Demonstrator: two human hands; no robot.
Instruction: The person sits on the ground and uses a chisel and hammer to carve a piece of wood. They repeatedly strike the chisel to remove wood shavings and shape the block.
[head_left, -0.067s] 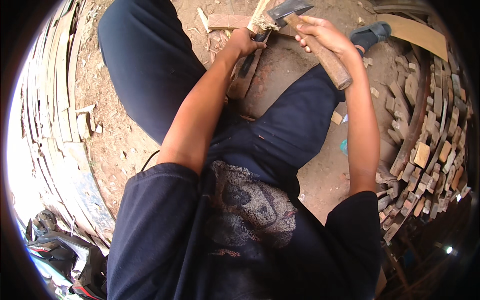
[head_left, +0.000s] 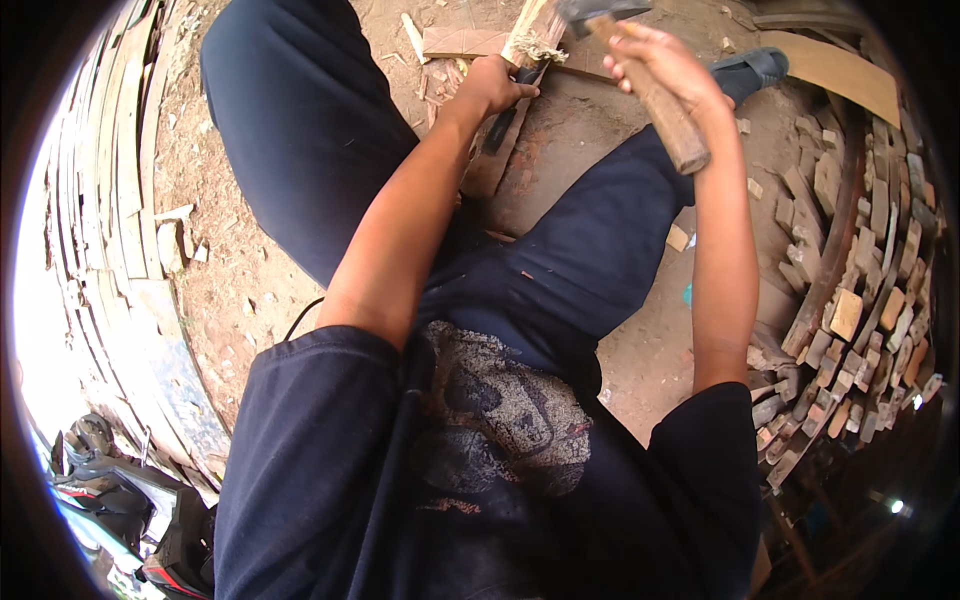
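My left hand [head_left: 492,88] is closed round a dark bar-like piece [head_left: 497,132], whose kind I cannot make out. Just beyond its fingers stands a pale split piece of wood [head_left: 528,22] with a frayed, fibrous end [head_left: 540,47]. In my right hand [head_left: 675,72] is a hatchet [head_left: 665,118] with a worn wooden handle; its dark metal head, a little blurred, is up at the top edge, right of the frayed wood and apart from it. Beneath my left hand a brown wooden board [head_left: 487,175] lies between my legs.
A flat reddish board [head_left: 465,42] and pale wood chips [head_left: 432,90] lie beyond my left hand. My slippered foot [head_left: 750,72] is right of the hatchet. Cut wood blocks [head_left: 860,350] are stacked at right, long planks [head_left: 120,150] at left, a motorbike [head_left: 130,520] at lower left.
My right hand and the hatchet have moved slightly up and to the right, so its head is farther from the frayed wood. My left hand keeps its grip.
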